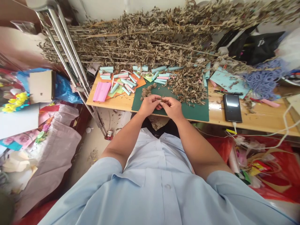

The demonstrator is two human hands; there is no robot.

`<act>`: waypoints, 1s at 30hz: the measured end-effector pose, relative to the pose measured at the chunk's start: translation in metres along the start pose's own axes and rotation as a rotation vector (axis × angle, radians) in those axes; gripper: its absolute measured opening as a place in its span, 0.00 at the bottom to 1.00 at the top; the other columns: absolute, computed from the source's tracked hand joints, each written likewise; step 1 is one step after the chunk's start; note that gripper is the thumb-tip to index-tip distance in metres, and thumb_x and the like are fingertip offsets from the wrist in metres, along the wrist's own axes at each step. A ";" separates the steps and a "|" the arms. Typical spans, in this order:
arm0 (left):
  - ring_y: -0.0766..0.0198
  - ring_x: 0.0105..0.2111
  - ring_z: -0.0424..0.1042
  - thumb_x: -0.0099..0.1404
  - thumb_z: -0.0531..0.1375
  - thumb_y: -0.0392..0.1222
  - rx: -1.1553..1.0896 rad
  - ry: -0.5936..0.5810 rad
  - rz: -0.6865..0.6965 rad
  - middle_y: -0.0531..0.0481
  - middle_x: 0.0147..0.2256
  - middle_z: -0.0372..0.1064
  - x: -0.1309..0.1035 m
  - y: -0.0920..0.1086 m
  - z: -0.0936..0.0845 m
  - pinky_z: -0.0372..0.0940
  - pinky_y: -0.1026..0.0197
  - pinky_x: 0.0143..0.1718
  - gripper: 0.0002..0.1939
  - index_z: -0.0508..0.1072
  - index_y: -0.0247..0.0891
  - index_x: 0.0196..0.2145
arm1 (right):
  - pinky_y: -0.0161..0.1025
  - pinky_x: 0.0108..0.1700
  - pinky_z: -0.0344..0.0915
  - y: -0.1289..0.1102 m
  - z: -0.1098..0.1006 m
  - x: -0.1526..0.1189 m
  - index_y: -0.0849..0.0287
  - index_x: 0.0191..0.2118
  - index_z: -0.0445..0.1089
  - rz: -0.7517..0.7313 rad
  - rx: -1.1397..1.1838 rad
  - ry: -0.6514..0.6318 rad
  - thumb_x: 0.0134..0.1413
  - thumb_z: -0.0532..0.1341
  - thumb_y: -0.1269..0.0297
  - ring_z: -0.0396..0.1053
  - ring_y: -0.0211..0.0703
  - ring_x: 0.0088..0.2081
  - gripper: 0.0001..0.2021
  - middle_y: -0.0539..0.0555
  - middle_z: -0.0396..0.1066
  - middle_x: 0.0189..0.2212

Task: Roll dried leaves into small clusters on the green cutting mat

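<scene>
Both left hand [149, 105] and right hand [173, 107] pinch something indistinct [162, 99] over the green mat's [199, 113] open near edge.

- The left hand [149, 105] and right hand [172, 108] met at the fingertips over a green mat [197, 113].
- Dried leaves [187, 87] lay heaped on the mat.
- Paper tubes [140, 67] lay leftward; a phone [232, 108] lay right.

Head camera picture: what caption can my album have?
Left hand and right hand, fingers together at a green mat heaped with dried leaves.
</scene>
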State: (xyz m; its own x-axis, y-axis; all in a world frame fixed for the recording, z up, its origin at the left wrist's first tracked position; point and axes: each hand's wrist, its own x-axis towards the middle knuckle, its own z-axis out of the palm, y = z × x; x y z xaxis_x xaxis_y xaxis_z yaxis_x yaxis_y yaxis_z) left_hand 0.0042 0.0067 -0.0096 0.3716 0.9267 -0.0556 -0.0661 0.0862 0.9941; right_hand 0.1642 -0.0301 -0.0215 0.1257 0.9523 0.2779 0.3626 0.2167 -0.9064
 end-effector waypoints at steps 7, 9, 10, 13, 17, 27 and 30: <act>0.67 0.25 0.77 0.65 0.66 0.43 -0.005 0.028 -0.038 0.52 0.26 0.75 0.000 0.003 0.002 0.73 0.65 0.29 0.12 0.72 0.33 0.40 | 0.43 0.41 0.74 -0.003 -0.002 -0.001 0.54 0.42 0.79 -0.039 -0.069 -0.017 0.58 0.64 0.59 0.74 0.44 0.33 0.10 0.53 0.79 0.36; 0.67 0.25 0.77 0.64 0.67 0.45 0.008 0.023 -0.031 0.52 0.26 0.75 0.000 0.003 0.002 0.73 0.65 0.28 0.13 0.72 0.33 0.40 | 0.43 0.41 0.74 -0.004 -0.003 -0.001 0.54 0.41 0.79 -0.043 -0.069 -0.022 0.59 0.63 0.59 0.75 0.44 0.35 0.09 0.53 0.79 0.35; 0.68 0.25 0.76 0.64 0.67 0.45 0.016 0.020 -0.028 0.52 0.26 0.75 0.000 0.004 0.001 0.73 0.66 0.28 0.14 0.72 0.33 0.40 | 0.43 0.41 0.74 -0.004 -0.003 -0.001 0.54 0.40 0.79 -0.041 -0.067 -0.020 0.59 0.63 0.59 0.75 0.44 0.35 0.09 0.53 0.79 0.35; 0.68 0.25 0.76 0.64 0.67 0.47 0.039 0.011 -0.017 0.51 0.26 0.75 -0.001 0.004 0.001 0.72 0.66 0.27 0.15 0.73 0.33 0.40 | 0.43 0.40 0.74 -0.004 -0.002 -0.001 0.55 0.40 0.79 -0.023 -0.051 -0.008 0.59 0.63 0.58 0.75 0.44 0.35 0.09 0.53 0.79 0.34; 0.69 0.26 0.76 0.64 0.67 0.48 0.057 0.016 0.010 0.51 0.28 0.75 -0.002 0.006 0.003 0.72 0.66 0.28 0.16 0.73 0.33 0.41 | 0.43 0.39 0.74 -0.005 -0.002 -0.001 0.56 0.40 0.78 0.009 -0.004 0.006 0.58 0.63 0.58 0.75 0.44 0.34 0.10 0.53 0.79 0.34; 0.67 0.30 0.77 0.62 0.68 0.43 -0.006 -0.023 0.024 0.50 0.32 0.75 0.000 0.002 -0.002 0.73 0.64 0.33 0.14 0.74 0.32 0.43 | 0.44 0.40 0.76 -0.004 -0.001 -0.001 0.55 0.39 0.77 0.020 0.065 -0.017 0.58 0.64 0.58 0.77 0.45 0.33 0.08 0.52 0.79 0.33; 0.68 0.30 0.77 0.61 0.68 0.42 -0.013 -0.002 0.020 0.50 0.32 0.76 0.001 -0.002 -0.003 0.74 0.63 0.35 0.12 0.74 0.32 0.40 | 0.45 0.41 0.77 -0.003 -0.001 0.000 0.54 0.39 0.77 0.021 0.090 -0.036 0.58 0.64 0.59 0.77 0.45 0.33 0.08 0.52 0.79 0.33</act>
State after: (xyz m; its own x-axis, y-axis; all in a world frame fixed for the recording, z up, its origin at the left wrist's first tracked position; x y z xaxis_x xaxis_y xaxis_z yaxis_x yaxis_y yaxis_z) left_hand 0.0015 0.0088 -0.0116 0.3722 0.9275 -0.0357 -0.0855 0.0725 0.9937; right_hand 0.1636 -0.0313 -0.0189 0.0983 0.9636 0.2487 0.2752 0.2139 -0.9373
